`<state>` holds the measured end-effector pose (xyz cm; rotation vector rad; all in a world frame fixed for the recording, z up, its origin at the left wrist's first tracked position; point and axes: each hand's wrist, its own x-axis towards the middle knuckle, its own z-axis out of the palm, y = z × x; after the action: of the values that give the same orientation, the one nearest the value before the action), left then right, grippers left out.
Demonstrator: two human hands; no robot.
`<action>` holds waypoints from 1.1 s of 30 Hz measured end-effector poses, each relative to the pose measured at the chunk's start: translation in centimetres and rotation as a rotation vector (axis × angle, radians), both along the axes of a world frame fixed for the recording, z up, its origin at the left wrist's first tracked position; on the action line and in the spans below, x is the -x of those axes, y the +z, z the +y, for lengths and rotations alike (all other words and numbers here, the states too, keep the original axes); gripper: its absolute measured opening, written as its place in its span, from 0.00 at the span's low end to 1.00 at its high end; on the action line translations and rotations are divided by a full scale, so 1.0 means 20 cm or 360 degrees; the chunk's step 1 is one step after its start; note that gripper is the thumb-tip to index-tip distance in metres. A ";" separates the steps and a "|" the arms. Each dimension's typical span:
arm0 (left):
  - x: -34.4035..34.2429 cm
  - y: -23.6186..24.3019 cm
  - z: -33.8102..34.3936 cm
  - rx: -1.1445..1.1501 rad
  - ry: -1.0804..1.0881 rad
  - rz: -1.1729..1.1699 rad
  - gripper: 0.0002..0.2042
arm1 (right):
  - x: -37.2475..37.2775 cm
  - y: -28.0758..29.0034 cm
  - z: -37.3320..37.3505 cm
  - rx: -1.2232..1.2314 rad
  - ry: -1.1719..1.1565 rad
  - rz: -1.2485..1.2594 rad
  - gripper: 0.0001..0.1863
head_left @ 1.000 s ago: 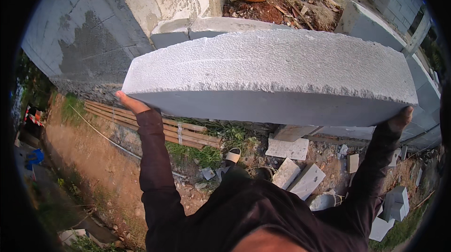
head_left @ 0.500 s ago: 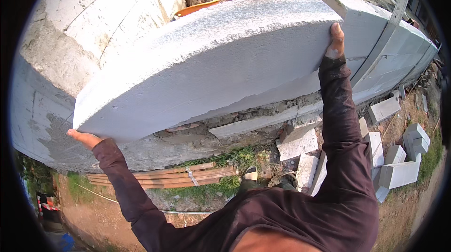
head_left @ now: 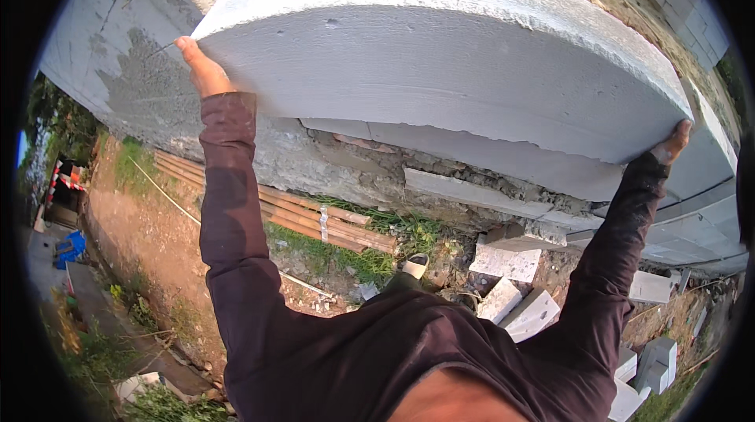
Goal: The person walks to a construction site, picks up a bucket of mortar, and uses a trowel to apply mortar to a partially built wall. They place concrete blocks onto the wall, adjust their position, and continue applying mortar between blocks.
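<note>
A long white concrete block (head_left: 440,68) spans the upper part of the view, curved by the lens, with its rough pale top edge uppermost. My left hand (head_left: 206,70) grips its left end, the thumb on the near corner. At the right end, my right hand (head_left: 671,145) clasps the lower corner. The other fingers of both hands are hidden behind the block. Below it runs a course of the block wall (head_left: 503,156) with crumbly grey mortar (head_left: 354,158) along it. Whether the block touches that course I cannot tell.
Wet grey mortar smears the wall (head_left: 145,68) at left. Bundled wooden poles (head_left: 314,221) lie on grass at the wall's foot. Loose white blocks (head_left: 503,261) are scattered at lower right. One shoe (head_left: 415,266) shows beneath me. A blue object (head_left: 71,249) lies far left.
My view has turned, so the block now slopes down toward the right instead of up. Both hands keep hold of its ends. Whether the block itself shifted is unclear.
</note>
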<state>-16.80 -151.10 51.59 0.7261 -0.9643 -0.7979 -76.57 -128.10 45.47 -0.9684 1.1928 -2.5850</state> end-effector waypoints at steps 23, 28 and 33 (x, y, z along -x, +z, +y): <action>0.84 -0.47 0.60 -0.0435 -0.0580 0.1261 0.43 | -0.14 -0.02 0.22 -0.0117 0.0275 0.0413 0.30; 0.77 -0.56 0.79 -0.0483 -0.0364 0.1333 0.42 | -0.65 0.20 0.62 -0.0030 0.0152 0.0628 0.61; 0.85 -0.58 1.26 -0.0481 -0.0422 0.1316 0.33 | -0.60 0.00 1.10 -0.0275 0.0324 0.1199 0.68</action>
<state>-33.86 -125.96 40.06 0.4472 -0.1865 -1.3535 -64.63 -106.05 45.53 -1.9874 1.3256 -1.9508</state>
